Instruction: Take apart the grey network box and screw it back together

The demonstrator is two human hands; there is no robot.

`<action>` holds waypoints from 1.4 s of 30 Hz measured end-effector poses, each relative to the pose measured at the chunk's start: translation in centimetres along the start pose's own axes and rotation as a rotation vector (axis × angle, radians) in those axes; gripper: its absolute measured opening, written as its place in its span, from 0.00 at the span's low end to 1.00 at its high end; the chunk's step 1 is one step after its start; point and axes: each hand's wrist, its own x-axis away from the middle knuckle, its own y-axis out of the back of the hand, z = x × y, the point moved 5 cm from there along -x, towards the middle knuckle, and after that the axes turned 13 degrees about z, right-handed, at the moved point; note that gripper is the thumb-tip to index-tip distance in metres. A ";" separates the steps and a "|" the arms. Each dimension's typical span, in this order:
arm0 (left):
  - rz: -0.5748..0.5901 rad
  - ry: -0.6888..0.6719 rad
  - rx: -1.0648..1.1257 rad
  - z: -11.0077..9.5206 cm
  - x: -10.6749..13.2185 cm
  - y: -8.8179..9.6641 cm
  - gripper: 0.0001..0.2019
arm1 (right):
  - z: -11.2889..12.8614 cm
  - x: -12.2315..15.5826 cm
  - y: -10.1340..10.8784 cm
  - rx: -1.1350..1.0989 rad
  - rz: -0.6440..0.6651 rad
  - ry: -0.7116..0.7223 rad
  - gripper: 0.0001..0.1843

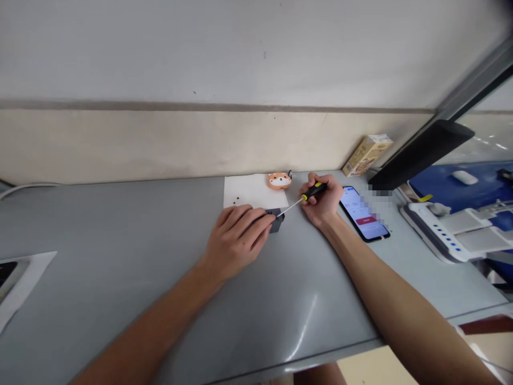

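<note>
My left hand [240,235] is closed over a small dark grey box-shaped device [276,225], holding it on the grey tabletop. Most of the device is hidden under the fingers. In my right hand [325,200] is a screwdriver [315,191] with a black and yellow handle, gripped in a fist. Its thin shaft slants down to the left, and the tip meets the device's right end. Behind the device lies a white sheet of paper [248,190] with a few tiny dark bits, perhaps screws [235,201]. An orange animal-face case [279,181] sits on the sheet's right side.
Right of my right hand lies a lit phone [366,216]. A yellowish carton [366,155] leans near the wall beside a black upright panel [420,152]. A white device with blue buttons [441,235] stands at the right. White paper [28,278] lies at the left edge.
</note>
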 end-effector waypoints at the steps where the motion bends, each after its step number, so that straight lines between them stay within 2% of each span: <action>1: 0.006 -0.004 -0.011 0.0 0.0 -0.1 0.16 | 0.0 0.0 0.0 -0.004 0.000 0.002 0.10; 9: 0.040 -0.020 -0.022 -0.1 0.0 -0.2 0.17 | 0.1 -0.2 0.4 -0.038 0.021 0.006 0.11; 13: 0.077 -0.003 -0.034 -0.2 -0.1 -0.2 0.15 | -0.1 -0.4 0.4 -0.024 -0.036 0.012 0.12; 15: 0.091 0.003 -0.029 -0.3 -0.2 -0.2 0.15 | -0.5 -0.3 -0.1 0.066 -0.069 0.004 0.13; 17: 0.093 -0.005 -0.014 -0.3 -0.1 -0.1 0.14 | -0.9 -0.1 -0.9 0.252 -0.051 -0.012 0.16; 21: 0.078 -0.029 0.023 -0.4 0.1 -0.1 0.15 | -1.5 0.5 -3.1 0.642 0.120 0.020 0.19; 27: 0.077 -0.086 0.136 -0.5 0.3 -0.2 0.18 | -1.8 0.9 -3.7 0.816 0.240 0.049 0.20; 29: 0.089 -0.100 0.190 -0.1 0.4 -0.2 0.19 | -2.0 0.8 -3.6 0.795 0.262 0.026 0.21; 31: 0.101 -0.053 0.241 0.6 0.6 -0.1 0.20 | -2.0 0.6 -3.4 0.734 0.253 0.013 0.23; 33: 0.123 0.057 0.319 1.8 0.9 -0.2 0.20 | -1.9 0.3 -2.8 0.628 0.191 0.009 0.26; 37: 0.205 0.260 0.631 3.9 1.6 -1.2 0.15 | -1.8 -0.4 -1.1 0.337 0.034 -0.028 0.27; 40: 0.253 0.405 0.803 4.7 1.8 -2.1 0.09 | -1.7 -0.7 -0.4 0.161 -0.010 -0.041 0.23; 42: 0.316 0.493 0.870 4.9 1.9 -2.7 0.08 | -1.5 -0.7 -0.3 0.108 -0.022 -0.038 0.22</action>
